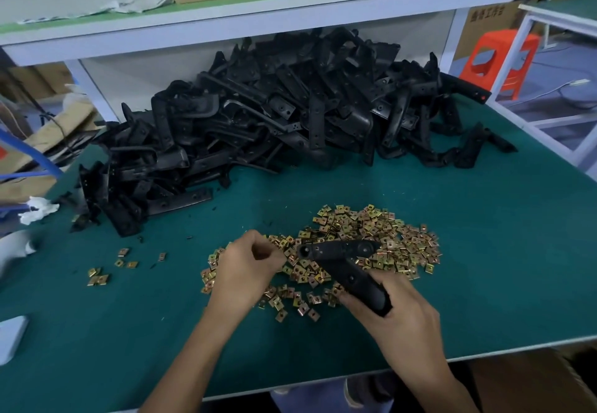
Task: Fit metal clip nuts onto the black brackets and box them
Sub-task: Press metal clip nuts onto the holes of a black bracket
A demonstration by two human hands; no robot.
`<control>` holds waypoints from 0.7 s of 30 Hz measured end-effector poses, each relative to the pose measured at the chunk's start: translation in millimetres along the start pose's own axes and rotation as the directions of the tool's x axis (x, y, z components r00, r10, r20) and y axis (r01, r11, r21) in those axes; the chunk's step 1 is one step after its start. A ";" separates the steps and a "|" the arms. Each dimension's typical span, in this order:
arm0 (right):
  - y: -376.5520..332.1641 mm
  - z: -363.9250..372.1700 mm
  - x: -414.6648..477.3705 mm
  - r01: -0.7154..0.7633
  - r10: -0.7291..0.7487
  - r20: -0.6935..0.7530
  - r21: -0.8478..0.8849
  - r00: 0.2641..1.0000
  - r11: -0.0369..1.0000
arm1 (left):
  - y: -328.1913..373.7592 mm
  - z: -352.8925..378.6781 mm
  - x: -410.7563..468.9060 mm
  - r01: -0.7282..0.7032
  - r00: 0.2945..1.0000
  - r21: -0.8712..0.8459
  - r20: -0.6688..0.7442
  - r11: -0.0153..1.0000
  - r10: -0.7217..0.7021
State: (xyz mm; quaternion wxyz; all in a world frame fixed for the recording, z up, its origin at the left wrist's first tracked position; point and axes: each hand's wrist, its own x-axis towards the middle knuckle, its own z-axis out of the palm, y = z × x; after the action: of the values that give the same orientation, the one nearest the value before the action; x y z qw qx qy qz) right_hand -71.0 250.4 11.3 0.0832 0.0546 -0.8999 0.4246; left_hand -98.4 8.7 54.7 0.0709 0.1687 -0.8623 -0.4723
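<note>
Green bench (484,251), rt hand (403,312) grips bracket (342,261) nr edge

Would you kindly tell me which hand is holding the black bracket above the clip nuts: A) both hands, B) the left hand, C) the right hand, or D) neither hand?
C: the right hand grips the near end of the black bracket, while the left hand is over the pile of clip nuts, off the bracket.

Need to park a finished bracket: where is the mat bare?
Bare: the green mat right of the clip nut pile, and front-left, between the stray nuts and the near edge. Crowded: the bracket heap at the back and the pile itself.
</note>
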 end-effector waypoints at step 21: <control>-2.6 0.7 0.6 0.060 -0.054 0.082 -0.082 0.995 0.995 | 26.9 -12.1 -4.0 0.074 0.977 -0.546 0.207 0.835 0.049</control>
State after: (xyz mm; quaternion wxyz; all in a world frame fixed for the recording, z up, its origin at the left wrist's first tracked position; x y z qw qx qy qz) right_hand -71.2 248.2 12.9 0.0615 0.0936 -0.9176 0.3814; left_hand -97.3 14.0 83.9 0.0207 0.0954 -0.6914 -0.7158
